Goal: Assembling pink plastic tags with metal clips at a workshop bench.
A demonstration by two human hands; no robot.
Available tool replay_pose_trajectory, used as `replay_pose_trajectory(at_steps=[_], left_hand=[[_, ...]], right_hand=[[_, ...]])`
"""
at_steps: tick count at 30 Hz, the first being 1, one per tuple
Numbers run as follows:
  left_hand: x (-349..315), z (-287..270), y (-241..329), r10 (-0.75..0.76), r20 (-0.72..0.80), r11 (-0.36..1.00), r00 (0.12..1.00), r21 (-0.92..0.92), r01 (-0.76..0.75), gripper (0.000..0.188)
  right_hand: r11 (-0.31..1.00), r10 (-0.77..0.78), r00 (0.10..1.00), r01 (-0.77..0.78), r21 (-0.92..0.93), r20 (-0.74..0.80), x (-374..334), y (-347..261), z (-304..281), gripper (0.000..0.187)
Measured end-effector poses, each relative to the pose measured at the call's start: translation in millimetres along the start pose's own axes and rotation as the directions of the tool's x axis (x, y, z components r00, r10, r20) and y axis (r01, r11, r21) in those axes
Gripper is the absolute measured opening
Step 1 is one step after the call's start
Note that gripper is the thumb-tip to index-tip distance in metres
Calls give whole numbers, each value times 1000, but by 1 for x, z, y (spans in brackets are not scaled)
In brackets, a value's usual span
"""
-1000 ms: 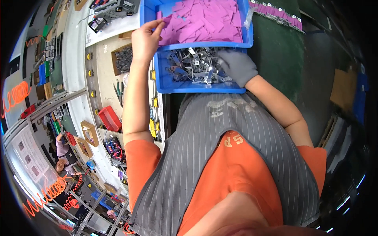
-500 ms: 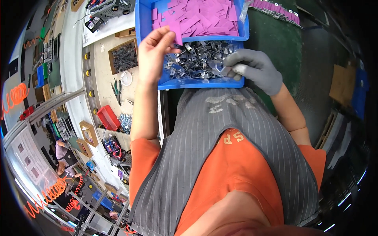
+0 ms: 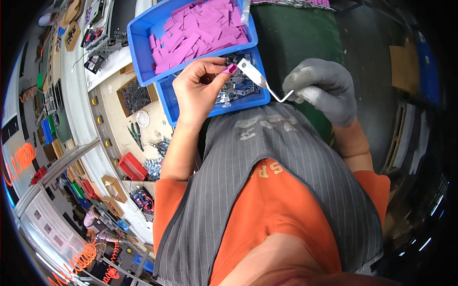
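Near blue bin (image 3: 248,102) holding metal parts (image 3: 234,91), second blue bin (image 3: 138,42) sitting beyond it holding pink pieces (image 3: 205,33), left hand (image 3: 197,89) pinching a pink sleeve (image 3: 231,69) above near bin, gloved right hand (image 3: 329,89) gripping a bent metal strip (image 3: 253,75) reaching over near bin's right edge

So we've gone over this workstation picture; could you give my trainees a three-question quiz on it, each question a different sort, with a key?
1. True or false: the person's right hand is bare.
2. What colour is the small piece pinched in the left hand?
A) green
B) purple
C) yellow
3. Fill in the blank: the bent end of the metal strip is nearer the ____ hand.

Key:
1. False; it wears a grey glove.
2. B
3. right
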State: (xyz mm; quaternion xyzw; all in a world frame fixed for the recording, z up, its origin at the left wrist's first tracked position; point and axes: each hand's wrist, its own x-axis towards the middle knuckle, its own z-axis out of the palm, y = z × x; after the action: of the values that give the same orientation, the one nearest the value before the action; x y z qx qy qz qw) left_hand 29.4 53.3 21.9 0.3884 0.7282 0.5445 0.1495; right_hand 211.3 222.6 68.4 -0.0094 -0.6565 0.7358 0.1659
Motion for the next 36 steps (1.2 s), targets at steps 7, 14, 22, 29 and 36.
replay_pose_trajectory(at_steps=[7, 14, 22, 29, 36], left_hand=[[9, 12, 17, -55, 239, 997, 970, 60, 42, 18], [15, 25, 16, 324, 494, 862, 807, 196, -467, 24], [18, 42, 15, 358, 373, 825, 856, 304, -477, 40], [-12, 49, -7, 1, 470, 932, 882, 320, -171, 15], [-15, 63, -16, -70, 522, 929, 850, 345, -136, 17]], right_hand=[[915, -12, 979, 93, -393, 205, 2, -9, -18, 20], [930, 271, 960, -243, -276, 68, 9, 31, -30, 23], [802, 28, 1000, -19, -596, 6, -9, 62, -65, 17], [562, -165, 824, -373, -738, -542, -70, 170, -202, 17], [312, -140, 725, -614, -725, -674, -69, 195, -294, 18]])
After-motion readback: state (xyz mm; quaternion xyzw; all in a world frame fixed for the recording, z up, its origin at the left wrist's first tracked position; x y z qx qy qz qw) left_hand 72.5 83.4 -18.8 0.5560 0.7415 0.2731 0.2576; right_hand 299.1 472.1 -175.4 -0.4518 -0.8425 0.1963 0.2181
